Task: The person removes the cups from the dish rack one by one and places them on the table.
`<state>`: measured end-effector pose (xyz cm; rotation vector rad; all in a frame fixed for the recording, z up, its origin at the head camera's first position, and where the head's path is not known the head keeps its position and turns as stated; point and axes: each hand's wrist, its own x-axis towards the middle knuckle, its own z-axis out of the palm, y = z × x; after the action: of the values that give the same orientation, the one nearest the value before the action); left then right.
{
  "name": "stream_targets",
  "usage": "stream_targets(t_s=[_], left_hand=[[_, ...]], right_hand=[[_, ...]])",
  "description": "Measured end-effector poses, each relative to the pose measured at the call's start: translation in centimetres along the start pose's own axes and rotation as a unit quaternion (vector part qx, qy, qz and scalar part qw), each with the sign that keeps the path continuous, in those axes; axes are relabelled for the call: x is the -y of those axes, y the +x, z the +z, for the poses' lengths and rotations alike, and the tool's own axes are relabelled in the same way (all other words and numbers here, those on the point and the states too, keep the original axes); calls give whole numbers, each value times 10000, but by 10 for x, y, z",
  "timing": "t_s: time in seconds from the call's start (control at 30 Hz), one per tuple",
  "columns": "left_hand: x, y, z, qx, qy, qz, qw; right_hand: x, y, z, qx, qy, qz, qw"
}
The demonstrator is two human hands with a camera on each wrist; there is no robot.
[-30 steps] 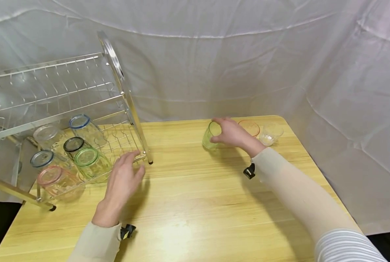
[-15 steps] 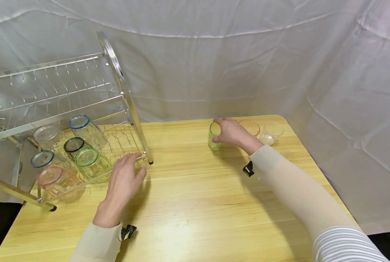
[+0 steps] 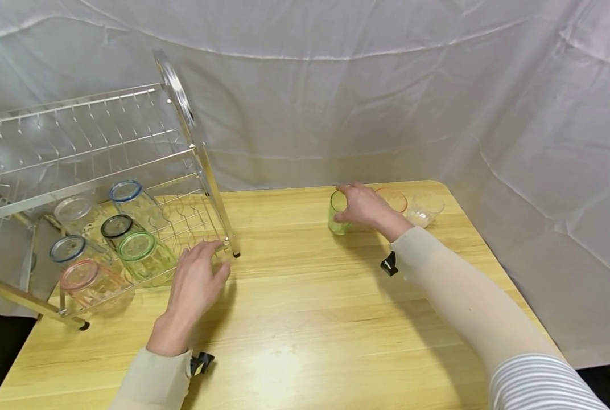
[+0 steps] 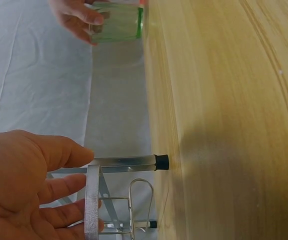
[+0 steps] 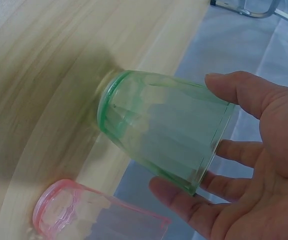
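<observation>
My right hand (image 3: 369,208) holds a green glass (image 3: 337,225) from above, upright, near the table's back edge. In the right wrist view, the thumb lies on one side of this glass and the fingers on the other, close to its rim, while its thick base is at the tabletop. A pink-red glass (image 5: 84,215) stands just beside it. My left hand (image 3: 194,282) is at the front corner of the metal dish rack (image 3: 218,202), fingers relaxed over the lower rail (image 4: 92,200) and thumb apart from them.
Several upside-down glasses fill the rack's lower tier, among them a green glass (image 3: 148,259), a pink glass (image 3: 92,285) and a black-based glass (image 3: 116,226). A clear glass (image 3: 427,213) stands at the back right. Grey-white cloth (image 3: 295,114) hangs behind the wooden table (image 3: 305,307).
My right hand has shifted the green glass a little to the right, toward the pink-red glass, and it stands straighter than before. The left hand has barely moved.
</observation>
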<state>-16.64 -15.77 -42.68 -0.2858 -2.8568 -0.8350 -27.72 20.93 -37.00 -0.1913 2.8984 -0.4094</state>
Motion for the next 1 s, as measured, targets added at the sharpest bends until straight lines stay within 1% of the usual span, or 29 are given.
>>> stream_targets(t_s=[0.17, 0.6, 1.0], left_hand=[[1, 0, 1, -27, 35, 29, 10000], [1, 0, 1, 47, 1, -12, 10000], [2, -1, 2, -9, 22, 50, 10000]], right_hand=[[0, 0, 0, 6, -11, 18, 10000], [1, 2, 1, 71, -35, 111, 9999], [4, 5, 1, 165, -184, 81, 9997]])
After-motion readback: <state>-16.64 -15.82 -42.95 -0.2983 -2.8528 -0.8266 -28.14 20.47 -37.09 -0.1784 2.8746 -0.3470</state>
